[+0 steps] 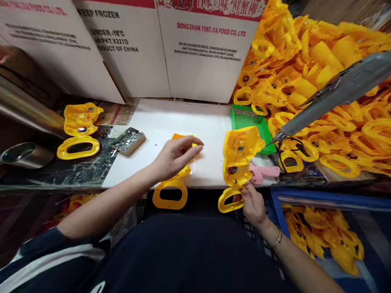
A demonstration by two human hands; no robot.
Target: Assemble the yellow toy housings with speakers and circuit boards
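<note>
My right hand (254, 204) grips the handle loop of a yellow plastic shell half (240, 148), which is raised near the front edge of the work surface. Inside that shell are thin wires and a round part. My left hand (180, 156) is over a second yellow shell half (170, 196) and hides much of it; its fingers stretch to the right with nothing visible in them. This second shell's handle loop juts past the table edge. Beside the raised shell lies a pink tool-shaped piece (265, 172). A grey electric screwdriver (320, 97) reaches in from the right.
A small box of metal bits (128, 141) sits left on the white sheet (152, 118). One yellow shell (78, 147) lies farther left, near a metal cup (26, 155). A green basket (236, 122) and heaped yellow shells (331, 122) fill the right. A blue crate (276, 199) stands below; cartons (201, 73) rise behind.
</note>
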